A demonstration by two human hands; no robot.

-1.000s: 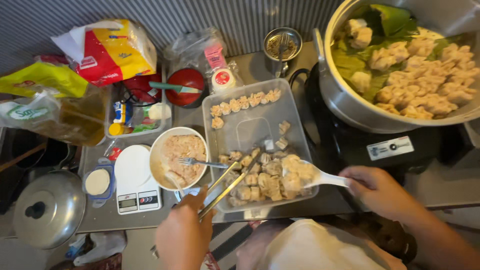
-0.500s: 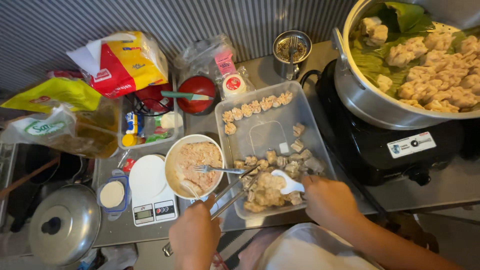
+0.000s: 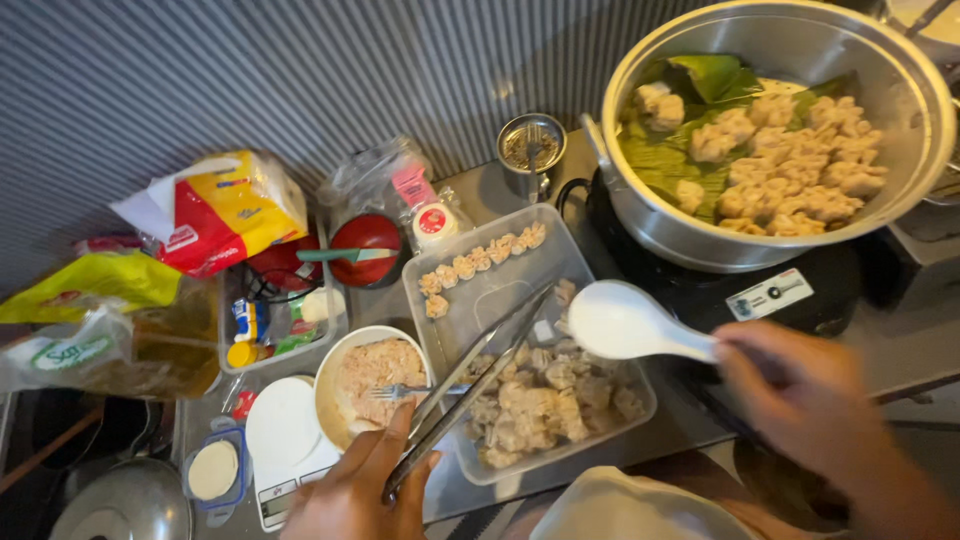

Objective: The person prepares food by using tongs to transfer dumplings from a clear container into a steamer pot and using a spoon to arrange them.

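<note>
My left hand [image 3: 352, 490] grips metal tongs [image 3: 470, 380] whose tips reach over a clear plastic tray [image 3: 500, 290] full of small dumplings [image 3: 540, 400]. My right hand [image 3: 800, 390] holds a white soup spoon [image 3: 625, 322] lifted above the tray's right side; the spoon's bowl looks empty. A second row of dumplings [image 3: 480, 260] lies along the tray's far edge. To the right, a large metal steamer pot [image 3: 900, 70] lined with green leaves holds several dumplings [image 3: 790, 170].
A white bowl of minced filling [image 3: 368, 375] with a fork [image 3: 400, 392] stands left of the tray. A kitchen scale [image 3: 285, 450], a pot lid [image 3: 125, 505], snack bags [image 3: 215, 210], a red bowl [image 3: 365, 245], a metal cup [image 3: 530, 150] and a black cooker [image 3: 780, 295] crowd the counter.
My right hand has lifted the white spoon out of the dumpling pile and moved it up and right. The tongs have swung further over the tray. The camera has moved closer.
</note>
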